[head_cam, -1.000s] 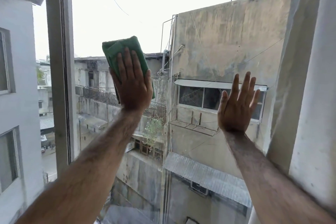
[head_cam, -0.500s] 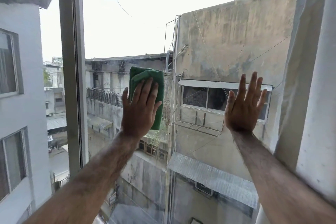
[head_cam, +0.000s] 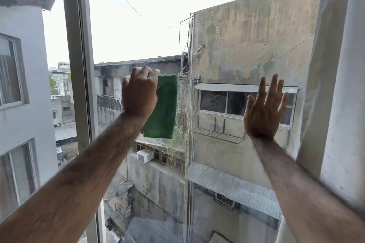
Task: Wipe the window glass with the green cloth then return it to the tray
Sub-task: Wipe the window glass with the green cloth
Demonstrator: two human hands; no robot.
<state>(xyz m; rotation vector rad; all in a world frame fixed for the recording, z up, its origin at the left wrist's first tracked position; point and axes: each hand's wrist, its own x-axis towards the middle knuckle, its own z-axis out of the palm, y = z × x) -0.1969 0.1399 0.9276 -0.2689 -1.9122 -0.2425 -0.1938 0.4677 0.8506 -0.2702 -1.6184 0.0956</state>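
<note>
The window glass (head_cam: 150, 25) fills the middle of the view, with buildings behind it. My left hand (head_cam: 139, 94) is closed into a fist on the top left edge of the folded green cloth (head_cam: 165, 110), which hangs down against the pane. My right hand (head_cam: 263, 110) rests flat on the glass further right, fingers spread and pointing up, holding nothing. No tray is in view.
A grey window frame post (head_cam: 79, 55) stands just left of my left arm. A pale curtain and wall edge (head_cam: 335, 85) close off the right side beside my right arm.
My left hand went from pressing the cloth flat with spread fingers to a fist gripping its top edge. The cloth slid down and right across the pane. My right hand stayed put.
</note>
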